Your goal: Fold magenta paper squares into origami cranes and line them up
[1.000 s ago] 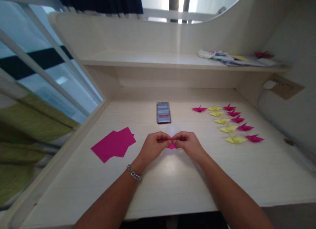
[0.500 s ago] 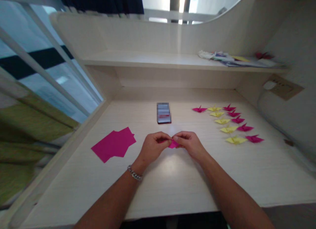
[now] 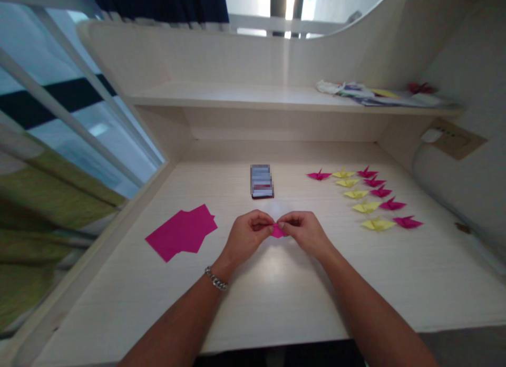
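Between my two hands is a small folded piece of pink paper [image 3: 278,231], partly covered by the fingers. My left hand [image 3: 250,234] pinches its left side with thumb and fingertips; a silver chain bracelet [image 3: 216,279] circles that wrist. On the other side, my right hand [image 3: 303,230] grips the paper's right edge between thumb and forefinger. Both hands are just above or on the desk, and the exact fold under the fingertips is hidden. Left of them lie overlapping flat sheets of pink paper [image 3: 179,234].
A phone [image 3: 261,181] lies on the desk [image 3: 272,314] beyond my hands. To the right stand several yellow paper cranes [image 3: 366,207] and pink paper cranes [image 3: 392,204] in rows. Papers [image 3: 371,95] rest on the shelf [image 3: 237,95]. A cable runs from a wall socket [image 3: 454,139].
Both hands keep their grip on the pink paper, with only a slight shift of the fingertips. Everything else stays where it was.
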Demonstrator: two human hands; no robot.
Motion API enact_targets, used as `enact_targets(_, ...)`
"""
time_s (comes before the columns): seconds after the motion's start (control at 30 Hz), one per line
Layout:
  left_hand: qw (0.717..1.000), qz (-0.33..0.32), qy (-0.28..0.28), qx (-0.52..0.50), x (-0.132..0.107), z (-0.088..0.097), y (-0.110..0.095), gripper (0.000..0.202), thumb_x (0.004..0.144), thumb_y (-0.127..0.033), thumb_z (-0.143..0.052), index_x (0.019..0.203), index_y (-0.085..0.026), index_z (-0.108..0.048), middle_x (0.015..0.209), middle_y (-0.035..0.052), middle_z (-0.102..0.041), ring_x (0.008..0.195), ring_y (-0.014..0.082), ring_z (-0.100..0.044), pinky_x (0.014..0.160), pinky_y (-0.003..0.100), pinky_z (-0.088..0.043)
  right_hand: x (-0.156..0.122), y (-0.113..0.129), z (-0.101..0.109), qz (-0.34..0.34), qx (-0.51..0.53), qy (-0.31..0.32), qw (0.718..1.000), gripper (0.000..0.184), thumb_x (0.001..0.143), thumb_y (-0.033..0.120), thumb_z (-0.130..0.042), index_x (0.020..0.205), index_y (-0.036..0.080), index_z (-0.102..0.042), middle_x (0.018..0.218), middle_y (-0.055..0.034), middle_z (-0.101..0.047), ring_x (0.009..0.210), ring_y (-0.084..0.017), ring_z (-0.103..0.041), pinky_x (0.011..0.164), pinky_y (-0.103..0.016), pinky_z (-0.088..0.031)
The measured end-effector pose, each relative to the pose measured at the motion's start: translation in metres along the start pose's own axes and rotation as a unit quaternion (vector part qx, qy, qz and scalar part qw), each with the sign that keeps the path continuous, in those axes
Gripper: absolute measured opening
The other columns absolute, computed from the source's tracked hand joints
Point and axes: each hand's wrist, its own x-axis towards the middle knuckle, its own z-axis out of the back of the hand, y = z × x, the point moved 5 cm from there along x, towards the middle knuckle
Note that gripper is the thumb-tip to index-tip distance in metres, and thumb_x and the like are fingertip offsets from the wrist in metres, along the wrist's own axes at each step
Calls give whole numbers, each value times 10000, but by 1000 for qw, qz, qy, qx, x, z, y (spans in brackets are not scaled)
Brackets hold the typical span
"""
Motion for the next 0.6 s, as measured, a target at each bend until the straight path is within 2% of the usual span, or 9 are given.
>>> enact_targets(0.23, 1000, 7, -14, 2, 0, 1, 2, 144, 709, -207, -709, 807, -137, -632, 772, 52, -697, 689, 148, -662, 661, 258, -536, -2, 1, -4, 21, -31, 4, 999, 130, 746, 220, -599, 794, 166, -707, 761, -41, -707, 694, -157, -619, 653, -266, -462)
enact_targets(0.47, 999, 15, -38, 16, -2, 0, -2, 137, 666, -125, -706, 770, -136, -617, 708, 26, -679, 629, 127, -640, 605, 231, -513, -2, -4, -8, 10, -100, 19, 995, 115, 762, 241, -586, 733, 159, -661, 671, -20, -652, 612, -133, -556, 565, -238, -410)
enact_targets(0.6, 999, 30, -43, 9, -3, 0, -5, 128, 653, -107, -702, 734, -136, -608, 668, 13, -669, 587, 114, -621, 574, 218, -495, -4, -2, -8, 17, -99, 27, 995, 116, 776, 229, -568, 735, 158, -650, 683, -19, -644, 631, -134, -554, 580, -239, -410)
